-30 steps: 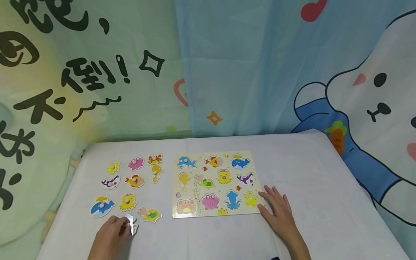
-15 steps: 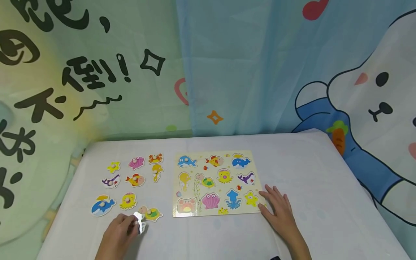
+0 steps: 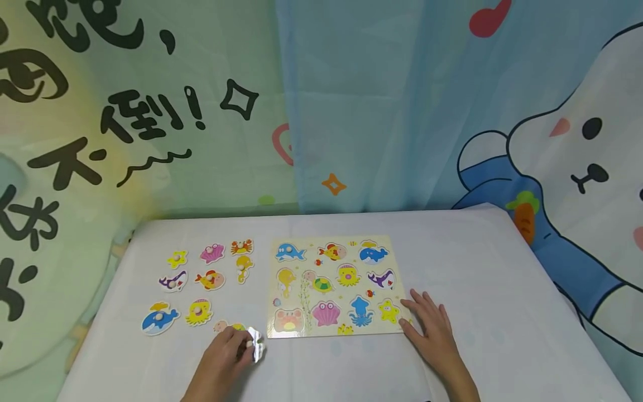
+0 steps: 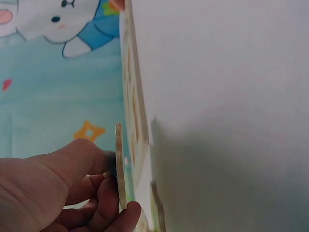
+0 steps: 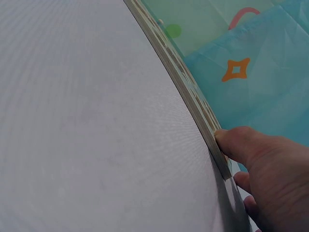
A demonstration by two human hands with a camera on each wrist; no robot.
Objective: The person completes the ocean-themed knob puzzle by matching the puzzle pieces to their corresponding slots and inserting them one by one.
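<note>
My left hand [image 3: 221, 354] pinches a wooden puzzle piece [image 3: 256, 344], tilted up with glare hiding its picture. In the left wrist view this piece [image 4: 120, 166] shows edge-on, near the left end of the puzzle board [image 4: 137, 96]. Behind the left hand, the turtle piece [image 3: 221, 325] is partly covered. The cream puzzle board [image 3: 311, 332] lies flat, printed with sea animals; a knobbed dolphin piece [image 3: 289, 252] sits at its top left. My right hand [image 3: 433, 326] rests at the board's right edge with fingers extended, thumb [image 5: 234, 142] touching the edge in the right wrist view.
Left of the board lie several loose knobbed pieces: a starfish [image 3: 177, 259], shell [image 3: 212, 253], crab [image 3: 242, 247], seahorse [image 3: 243, 268], orca [image 3: 173, 281], fish [image 3: 210, 280], whale [image 3: 159, 319] and octopus [image 3: 199, 312]. A printed curtain [image 3: 361, 111] hangs behind the white table [image 3: 482, 268].
My left hand has carried the pinched piece rightward, past the turtle piece, to near the board's lower left corner. The right hand has stayed at the board's edge.
</note>
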